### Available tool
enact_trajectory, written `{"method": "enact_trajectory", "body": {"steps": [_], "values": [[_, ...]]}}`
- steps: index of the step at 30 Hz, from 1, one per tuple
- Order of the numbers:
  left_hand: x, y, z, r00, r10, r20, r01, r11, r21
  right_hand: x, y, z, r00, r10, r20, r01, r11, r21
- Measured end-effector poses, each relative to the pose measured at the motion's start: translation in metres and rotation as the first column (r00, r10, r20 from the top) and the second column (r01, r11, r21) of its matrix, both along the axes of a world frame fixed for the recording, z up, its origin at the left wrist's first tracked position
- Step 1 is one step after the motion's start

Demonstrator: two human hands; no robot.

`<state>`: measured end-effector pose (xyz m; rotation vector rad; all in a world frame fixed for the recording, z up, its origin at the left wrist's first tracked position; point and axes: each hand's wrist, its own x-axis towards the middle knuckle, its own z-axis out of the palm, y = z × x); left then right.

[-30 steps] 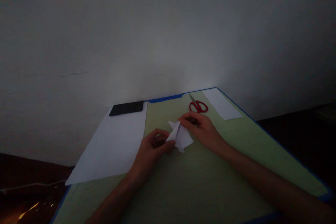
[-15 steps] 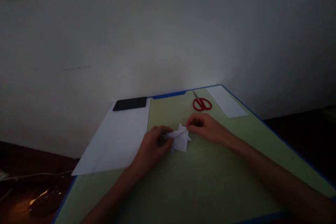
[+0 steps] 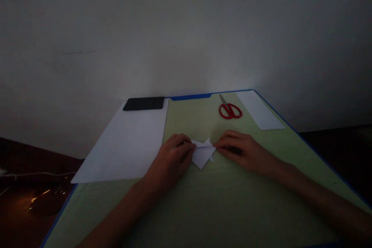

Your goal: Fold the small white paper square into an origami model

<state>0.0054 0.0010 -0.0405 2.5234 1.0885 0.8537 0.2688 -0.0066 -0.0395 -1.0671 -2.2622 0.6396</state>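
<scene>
A small folded white paper shape [image 3: 203,154] lies on the green table top [image 3: 203,209], roughly in the middle. My left hand [image 3: 174,157] rests on its left edge with curled fingers that press the fold down. From the right, my right hand [image 3: 242,151] pinches the paper's right corner with fingertips together. Both hands lie low on the table, one at each side of the paper.
A large white sheet [image 3: 128,143] covers the table's left part, with a black phone [image 3: 143,103] at its far end. Red-handled scissors [image 3: 229,109] and a white paper strip [image 3: 260,114] lie at the far right. A grey wall stands behind the blue-edged table.
The raised flap of the paper has been laid down flat. Both hands have sunk to the table and press on it. The camera has tilted a little.
</scene>
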Motion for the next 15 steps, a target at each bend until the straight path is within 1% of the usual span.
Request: {"method": "enact_trajectory", "body": {"steps": [4,8,12,15], "values": [[-0.0009,-0.0007,0.0030,1.000,-0.020,-0.014,0.020,0.999,-0.038,0.0013,-0.0023,-0.0062,1.000,-0.017,-0.019,0.019,0.996,0.084],[-0.0039,0.0025,0.0032,0.998,-0.055,-0.033,0.054,0.998,-0.022,0.0001,-0.0051,-0.0078,1.000,-0.015,0.018,0.012,0.982,0.188],[-0.0049,0.0037,0.0034,0.993,-0.094,-0.077,0.096,0.995,0.017,0.0015,-0.0079,-0.0067,0.995,0.003,0.104,-0.032,0.961,0.273],[-0.0042,0.0026,0.0054,0.988,-0.102,-0.115,0.107,0.993,0.041,0.0016,-0.0097,-0.0041,0.982,0.003,0.190,-0.071,0.935,0.349]]}}
